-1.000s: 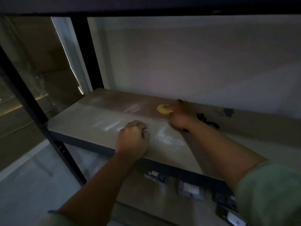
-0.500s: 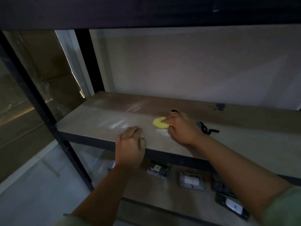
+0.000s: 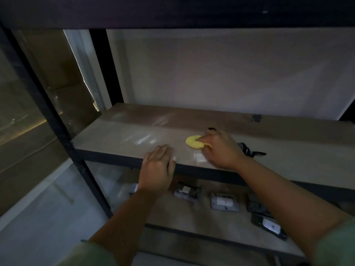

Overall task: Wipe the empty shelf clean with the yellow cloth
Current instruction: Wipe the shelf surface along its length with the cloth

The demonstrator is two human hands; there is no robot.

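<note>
Yellow cloth (image 3: 194, 142) sits bunched under the gripping right hand (image 3: 221, 150), pressed to the shelf (image 3: 119, 139) near its front middle. Pale smears to the left suggest wiping is underway but unfinished. Left hand (image 3: 158, 166) rests open on the front edge, holding nothing.

The scene is dim and underexposed, with muddy, noisy shadows; the brightest area is the pale back wall (image 3: 221, 73), lit softly and evenly; a thin bright sliver of light shows at the left beside the dark upright post (image 3: 107, 73); faint pale smears of reflected light lie on the shelf (image 3: 124, 135); the yellow cloth (image 3: 194, 142) is the only saturated colour; the left hand (image 3: 156, 169) is slightly motion-blurred; straight lines bow at the edges from the wide lens; the top is near black.
</note>
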